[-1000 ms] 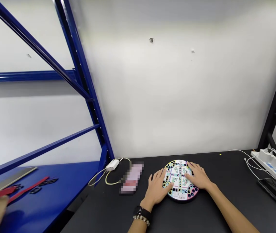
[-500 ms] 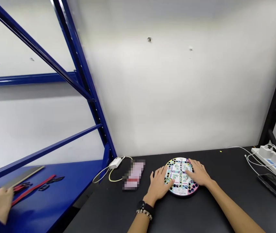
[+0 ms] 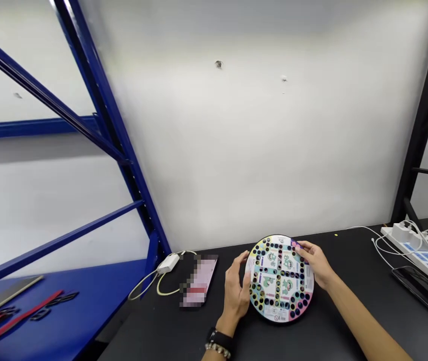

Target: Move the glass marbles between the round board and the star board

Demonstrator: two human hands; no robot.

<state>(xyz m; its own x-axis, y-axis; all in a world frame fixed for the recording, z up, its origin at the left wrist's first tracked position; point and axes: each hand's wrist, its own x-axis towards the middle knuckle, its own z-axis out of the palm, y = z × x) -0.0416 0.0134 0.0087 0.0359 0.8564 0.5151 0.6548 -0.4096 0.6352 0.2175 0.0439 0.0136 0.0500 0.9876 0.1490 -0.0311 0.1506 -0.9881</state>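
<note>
A round board-game board [image 3: 279,274], printed with four green cartoon figures and rows of dark round holes, is tilted up toward me above the black table. My left hand [image 3: 235,292] grips its left edge, thumb at the front and fingers around the rim. At the upper right edge my right hand [image 3: 316,261] holds it too, its thumb over the printed face. The board's underside is hidden.
A pink phone-like item [image 3: 203,276], partly pixelated, lies left beside a white adapter [image 3: 168,263] with cable. On the right are a white power strip [image 3: 420,255] and a black phone [image 3: 424,296]. Red straps [image 3: 21,321] lie on the blue table [image 3: 82,306].
Both hands have shifted from lying over the board to gripping its edges. The board has come up and tilted toward me. Another person's hand at far left has nearly left the view.
</note>
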